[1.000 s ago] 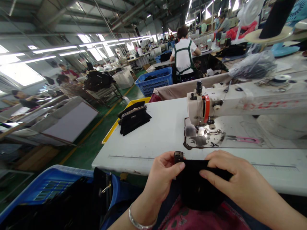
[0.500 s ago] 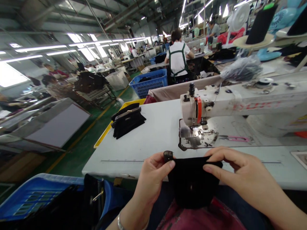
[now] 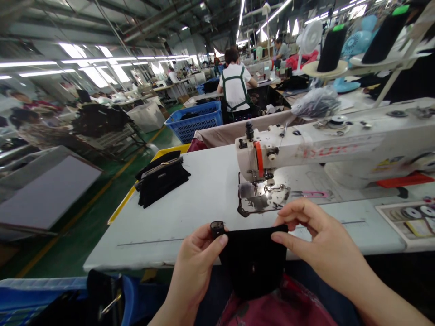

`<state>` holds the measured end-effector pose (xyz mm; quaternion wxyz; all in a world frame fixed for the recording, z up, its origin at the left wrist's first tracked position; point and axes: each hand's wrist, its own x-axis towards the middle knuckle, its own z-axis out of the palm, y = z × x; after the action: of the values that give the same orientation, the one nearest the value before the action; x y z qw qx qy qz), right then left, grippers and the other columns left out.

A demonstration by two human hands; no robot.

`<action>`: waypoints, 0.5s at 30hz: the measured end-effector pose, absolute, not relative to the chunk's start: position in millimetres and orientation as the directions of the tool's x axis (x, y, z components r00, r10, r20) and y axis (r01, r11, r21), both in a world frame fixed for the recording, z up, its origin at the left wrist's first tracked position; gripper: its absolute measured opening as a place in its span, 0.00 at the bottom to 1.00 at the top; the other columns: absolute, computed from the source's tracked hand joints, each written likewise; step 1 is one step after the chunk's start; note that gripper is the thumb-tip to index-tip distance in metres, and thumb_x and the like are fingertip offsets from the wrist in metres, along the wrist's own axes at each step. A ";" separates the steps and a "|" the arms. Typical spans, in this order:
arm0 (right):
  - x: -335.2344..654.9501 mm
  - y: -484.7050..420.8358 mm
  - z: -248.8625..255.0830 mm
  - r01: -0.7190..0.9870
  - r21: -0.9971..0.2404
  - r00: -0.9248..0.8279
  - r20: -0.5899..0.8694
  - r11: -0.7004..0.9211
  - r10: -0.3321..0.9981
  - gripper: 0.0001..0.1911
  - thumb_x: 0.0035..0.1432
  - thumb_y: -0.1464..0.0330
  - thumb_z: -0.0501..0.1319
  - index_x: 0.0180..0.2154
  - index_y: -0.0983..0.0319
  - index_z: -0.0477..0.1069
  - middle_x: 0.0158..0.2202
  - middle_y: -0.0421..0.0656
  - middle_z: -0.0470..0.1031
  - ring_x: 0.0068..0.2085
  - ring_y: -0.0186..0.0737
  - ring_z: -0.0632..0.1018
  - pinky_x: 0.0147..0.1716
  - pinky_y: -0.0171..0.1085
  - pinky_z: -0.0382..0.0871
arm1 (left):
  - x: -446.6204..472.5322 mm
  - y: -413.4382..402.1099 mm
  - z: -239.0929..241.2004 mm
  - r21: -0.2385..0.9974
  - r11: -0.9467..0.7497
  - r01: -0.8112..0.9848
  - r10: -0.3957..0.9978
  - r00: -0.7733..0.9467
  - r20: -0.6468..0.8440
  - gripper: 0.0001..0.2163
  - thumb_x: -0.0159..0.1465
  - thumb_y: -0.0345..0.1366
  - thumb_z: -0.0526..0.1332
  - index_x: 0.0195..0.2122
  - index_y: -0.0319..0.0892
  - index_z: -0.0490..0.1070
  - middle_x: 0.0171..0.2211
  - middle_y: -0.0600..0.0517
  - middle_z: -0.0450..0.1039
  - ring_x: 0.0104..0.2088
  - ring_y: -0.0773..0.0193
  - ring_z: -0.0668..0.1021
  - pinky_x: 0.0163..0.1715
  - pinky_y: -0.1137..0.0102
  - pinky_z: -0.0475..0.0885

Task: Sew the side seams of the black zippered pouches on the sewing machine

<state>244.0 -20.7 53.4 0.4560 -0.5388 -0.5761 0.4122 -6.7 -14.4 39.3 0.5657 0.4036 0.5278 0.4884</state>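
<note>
A flat black pouch piece (image 3: 254,265) hangs between my two hands at the table's front edge, above my lap. My left hand (image 3: 196,258) pinches its upper left corner, thumb in front, beside a small dark looped tab (image 3: 217,228). At the upper right corner, my right hand (image 3: 314,237) grips the top edge between thumb and fingers. A small shiny spot shows low on the pouch piece. Just beyond my hands stands a white sewing machine (image 3: 306,147), its needle area over a metal plate (image 3: 263,197).
Stacked black pouches (image 3: 163,179) lie at the table's left, by a yellow tray (image 3: 118,210). Pink-handled snips (image 3: 311,194) rest beside the machine. A blue basket (image 3: 131,299) with black pieces stands lower left. Thread cones (image 3: 333,50) are at right; a person (image 3: 236,86) sits ahead.
The view has turned slightly right, so the scene sits further left. My right hand has slid a little inward along the top edge; both hands keep their hold on the pouch piece.
</note>
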 end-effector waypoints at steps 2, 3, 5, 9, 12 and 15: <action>247.1 -21.3 56.0 0.248 -0.964 0.005 0.095 0.091 0.995 0.18 0.54 0.63 0.72 0.44 0.55 0.68 0.40 0.38 0.77 0.43 0.39 0.77 0.47 0.40 0.70 | -9.2 -15.5 37.1 0.976 0.191 -0.103 0.980 -0.030 -0.195 0.16 0.54 0.42 0.76 0.40 0.40 0.81 0.39 0.47 0.82 0.41 0.59 0.79 0.43 0.71 0.72; 247.5 -21.8 57.1 0.241 -0.967 0.006 0.092 0.088 0.996 0.18 0.54 0.63 0.72 0.44 0.55 0.68 0.40 0.38 0.77 0.43 0.39 0.77 0.47 0.40 0.69 | -12.1 -14.9 38.5 0.980 0.181 -0.079 0.983 -0.026 -0.184 0.16 0.55 0.42 0.75 0.41 0.40 0.80 0.40 0.47 0.82 0.41 0.59 0.79 0.43 0.71 0.72; 242.2 -23.2 56.7 0.213 -0.975 0.003 0.068 0.065 0.998 0.17 0.54 0.65 0.71 0.43 0.55 0.68 0.40 0.37 0.76 0.42 0.38 0.76 0.46 0.39 0.70 | -21.4 -9.4 48.8 0.991 0.132 0.027 0.991 -0.002 -0.132 0.14 0.57 0.43 0.73 0.41 0.41 0.80 0.39 0.48 0.81 0.41 0.59 0.79 0.43 0.71 0.72; 203.4 -25.1 38.1 0.107 -0.994 -0.128 -0.046 -0.032 0.991 0.10 0.54 0.69 0.65 0.38 0.58 0.66 0.33 0.36 0.72 0.34 0.35 0.74 0.36 0.35 0.69 | -37.4 24.4 85.3 0.811 -0.170 0.559 0.973 0.226 0.049 0.08 0.67 0.41 0.64 0.41 0.42 0.77 0.36 0.51 0.78 0.38 0.59 0.78 0.40 0.69 0.72; 184.8 -20.2 20.5 0.129 -0.986 -0.280 -0.137 -0.104 0.950 0.11 0.54 0.73 0.61 0.40 0.58 0.65 0.29 0.34 0.70 0.29 0.34 0.73 0.30 0.34 0.66 | -26.8 62.5 85.9 0.427 -0.505 0.750 0.854 0.504 0.126 0.06 0.70 0.32 0.58 0.43 0.41 0.74 0.41 0.48 0.77 0.43 0.56 0.78 0.47 0.62 0.72; 223.2 -9.8 23.4 0.357 -0.934 -0.316 -0.101 0.020 0.943 0.09 0.60 0.68 0.60 0.44 0.57 0.69 0.32 0.38 0.77 0.33 0.38 0.77 0.34 0.37 0.70 | 0.1 95.3 49.2 0.175 -0.700 0.692 0.713 0.688 0.136 0.07 0.68 0.26 0.56 0.44 0.38 0.73 0.44 0.44 0.77 0.46 0.54 0.78 0.49 0.59 0.75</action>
<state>223.2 -9.8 23.4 0.3000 -0.5018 -0.6480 0.4882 0.1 95.3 49.2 0.0547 0.9169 0.3832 0.0971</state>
